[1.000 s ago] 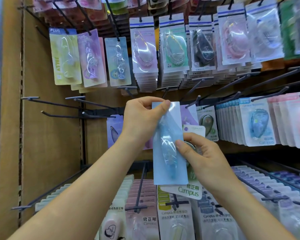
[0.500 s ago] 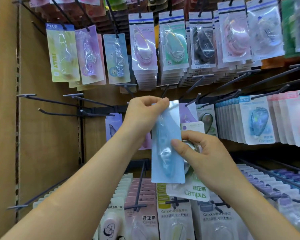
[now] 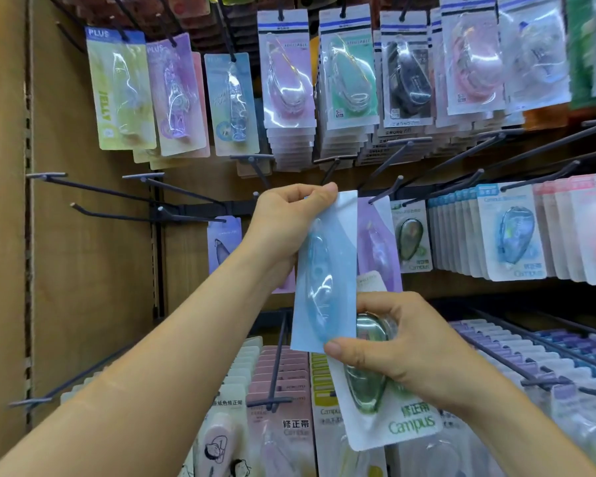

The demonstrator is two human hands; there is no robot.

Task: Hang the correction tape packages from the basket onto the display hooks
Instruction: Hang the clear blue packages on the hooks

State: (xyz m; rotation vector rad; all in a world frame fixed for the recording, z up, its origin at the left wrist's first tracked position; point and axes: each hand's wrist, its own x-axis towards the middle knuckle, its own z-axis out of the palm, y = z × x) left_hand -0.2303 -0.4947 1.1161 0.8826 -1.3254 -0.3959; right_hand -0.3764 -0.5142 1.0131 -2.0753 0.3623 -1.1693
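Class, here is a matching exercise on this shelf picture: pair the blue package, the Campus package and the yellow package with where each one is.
Things:
1 blue package
2 Campus package
3 yellow package

Places:
A hanging on a hook, top left
B gripped in the right hand, partly behind another package
C top pinched by the left hand

Pairs: 1-C, 2-B, 3-A

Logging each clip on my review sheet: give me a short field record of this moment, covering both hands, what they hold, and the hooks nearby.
left hand: pinches the top edge of the blue package
right hand: grips the green Campus package, thumb at the blue package's lower corner
blue package: upright, held in front of the display, no hook visibly through it
bare hooks: to the left of the hands
basket: not in view
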